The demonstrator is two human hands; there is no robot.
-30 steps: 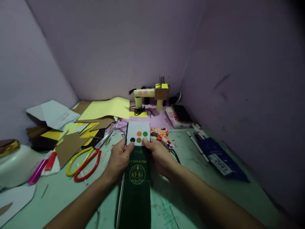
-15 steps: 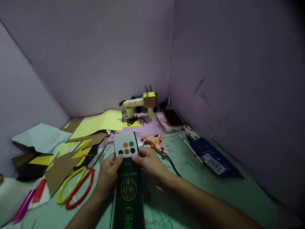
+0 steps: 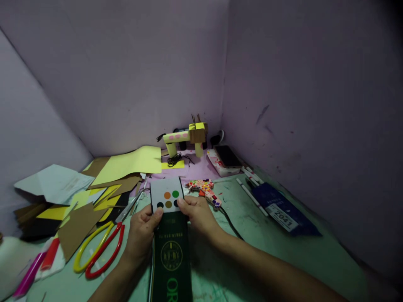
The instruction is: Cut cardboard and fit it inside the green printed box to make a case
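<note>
A long dark green printed cardboard strip [image 3: 171, 235] lies between my two hands, its white upper end marked with coloured dots. My left hand [image 3: 143, 228] grips its left edge, thumb on the face near a black dot. On the opposite edge, my right hand [image 3: 200, 216] holds it with the thumb beside the dots; the fingers behind are hidden. The strip's lower end runs out of the picture. Just beyond my right hand is a patterned glue gun [image 3: 206, 191] with a black cord. Scissors [image 3: 103, 247] with yellow and red handles lie left of my left hand.
A yellow paper animal figure [image 3: 182, 136] stands at the back near black string [image 3: 178, 160]. Paper and cardboard scraps [image 3: 82, 224] pile up at left. To the right are a phone [image 3: 228, 156], white sticks [image 3: 252, 196] and a blue packet [image 3: 280, 205]. Walls close off the back and right.
The cardboard strip's white end has shifted slightly down, towards me. My right thumb has moved a little up and right, covering part of a dark dot. Both hands keep their hold.
</note>
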